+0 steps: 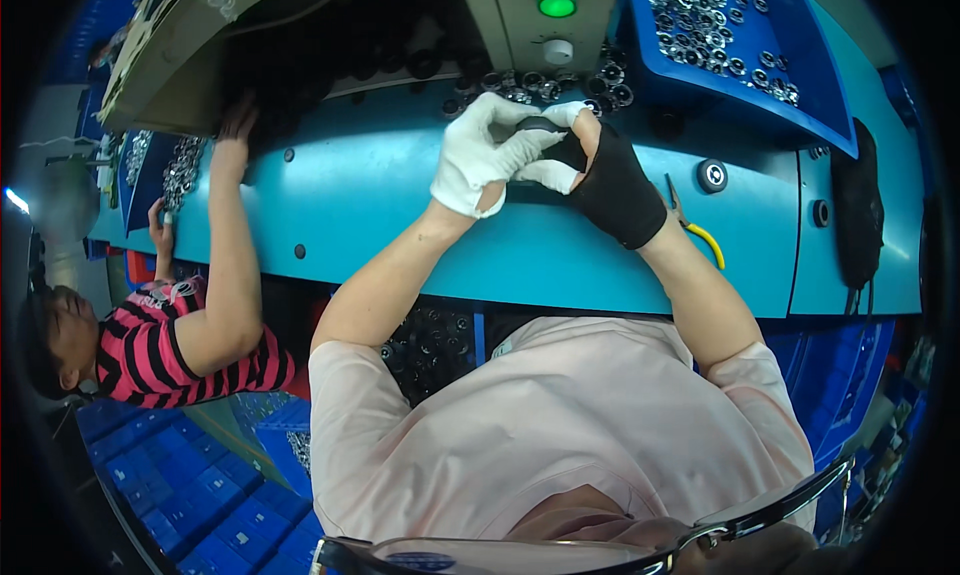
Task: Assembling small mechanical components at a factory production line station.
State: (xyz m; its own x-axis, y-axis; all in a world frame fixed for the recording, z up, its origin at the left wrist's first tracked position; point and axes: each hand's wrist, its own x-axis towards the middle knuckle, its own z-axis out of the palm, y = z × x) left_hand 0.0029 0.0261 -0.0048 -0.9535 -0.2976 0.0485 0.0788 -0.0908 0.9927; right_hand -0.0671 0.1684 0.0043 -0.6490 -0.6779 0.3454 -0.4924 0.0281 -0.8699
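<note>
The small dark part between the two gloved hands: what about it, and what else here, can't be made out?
Head view only:
- Dark part: mostly hidden by the left hand in a white glove and the right hand in a black glove; its shape is unclear.
- Metal rings in the blue tray: too small to tell their kind.
- Yellow-handled tool: its tip is covered by the right wrist.
- Co-worker's hand: its fingertips vanish into shadow under the cover.

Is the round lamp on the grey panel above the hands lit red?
No, the round lamp on the grey panel glows green.
</note>
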